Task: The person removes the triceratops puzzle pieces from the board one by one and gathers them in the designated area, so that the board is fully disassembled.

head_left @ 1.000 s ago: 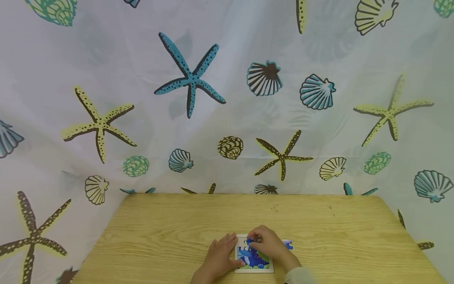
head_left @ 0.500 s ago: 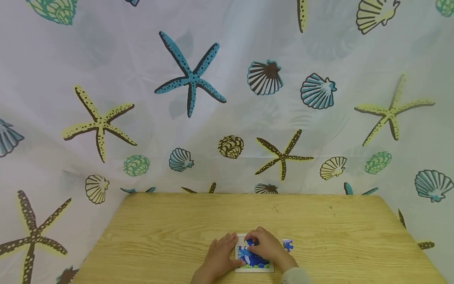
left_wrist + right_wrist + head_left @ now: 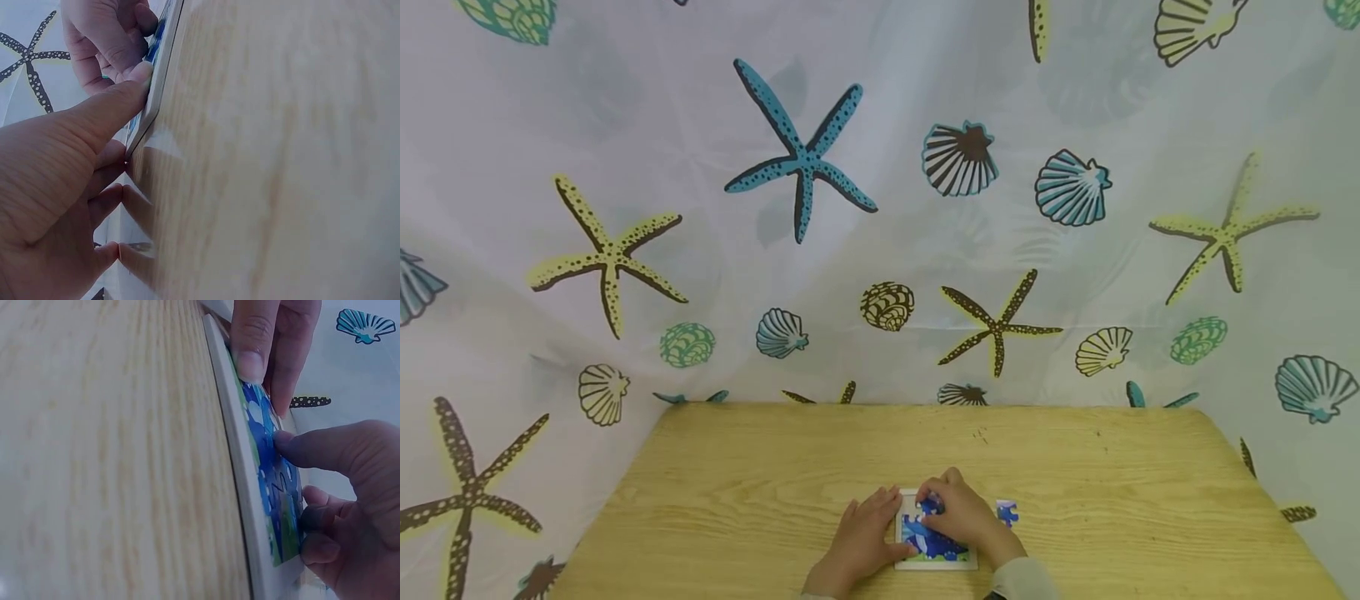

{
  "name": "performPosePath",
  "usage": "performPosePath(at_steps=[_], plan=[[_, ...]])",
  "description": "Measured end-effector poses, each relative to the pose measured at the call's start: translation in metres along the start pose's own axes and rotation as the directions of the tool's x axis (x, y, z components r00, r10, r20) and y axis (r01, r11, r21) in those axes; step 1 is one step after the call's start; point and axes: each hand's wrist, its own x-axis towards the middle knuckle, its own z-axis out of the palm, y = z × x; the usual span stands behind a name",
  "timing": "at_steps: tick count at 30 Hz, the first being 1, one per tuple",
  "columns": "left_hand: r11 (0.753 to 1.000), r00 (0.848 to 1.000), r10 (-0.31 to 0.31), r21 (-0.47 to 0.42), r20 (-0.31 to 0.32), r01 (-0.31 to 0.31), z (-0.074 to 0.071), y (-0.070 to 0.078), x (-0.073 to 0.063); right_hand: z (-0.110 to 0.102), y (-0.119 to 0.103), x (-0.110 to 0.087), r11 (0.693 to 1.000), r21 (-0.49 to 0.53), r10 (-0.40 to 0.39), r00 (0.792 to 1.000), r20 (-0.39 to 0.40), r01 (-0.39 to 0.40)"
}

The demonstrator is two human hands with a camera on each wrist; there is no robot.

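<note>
A small jigsaw puzzle in a white frame (image 3: 937, 565) lies on the table, its picture a blue dinosaur (image 3: 934, 546) on green. My left hand (image 3: 867, 533) rests along the frame's left side; in the left wrist view its thumb (image 3: 119, 100) presses on the frame's edge and the other fingertips touch the frame's corner and the table. My right hand (image 3: 962, 512) reaches over the upper part, thumb and fingers pinching a blue puzzle piece (image 3: 931, 504) at the frame's upper middle. Its fingers partly hide the piece and the puzzle's right side.
A loose blue and white puzzle piece (image 3: 1007, 512) lies on the table just right of the frame, beside my right wrist. The wooden table (image 3: 737, 483) reaches back to a white curtain (image 3: 880, 250) printed with starfish and shells.
My right hand has shifted slightly left over the puzzle with the pinched piece. More of the loose piece at the right shows than a second ago. My left hand stays in place.
</note>
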Motion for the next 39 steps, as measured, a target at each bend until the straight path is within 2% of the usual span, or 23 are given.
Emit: performPosePath(at_steps=[17,25,29,33,39], plan=[[1.000,1.000,-0.023,-0.001,0.011,0.023,-0.002,-0.002,0.006,0.001,0.001,0.003,0.996,0.024,0.087,0.995,-0.047,-0.086],[1.000,1.000,-0.029,0.005,0.012,0.028,0.000,-0.001,0.004,0.005,0.007,0.000,0.999,0.029,0.023,0.995,-0.098,-0.020],[0.999,0.999,-0.033,0.002,0.014,0.033,-0.001,0.001,0.003,0.005,0.008,-0.002,0.999,0.050,0.017,0.991,-0.135,-0.011],[0.999,0.999,-0.036,-0.007,0.017,0.037,-0.001,0.002,0.002,0.007,0.009,-0.002,0.997,0.079,0.030,0.977,-0.212,-0.013],[0.999,0.999,-0.044,-0.011,0.016,0.044,0.001,0.001,0.002,-0.001,0.014,-0.005,0.981,0.192,0.075,0.938,-0.339,-0.009]])
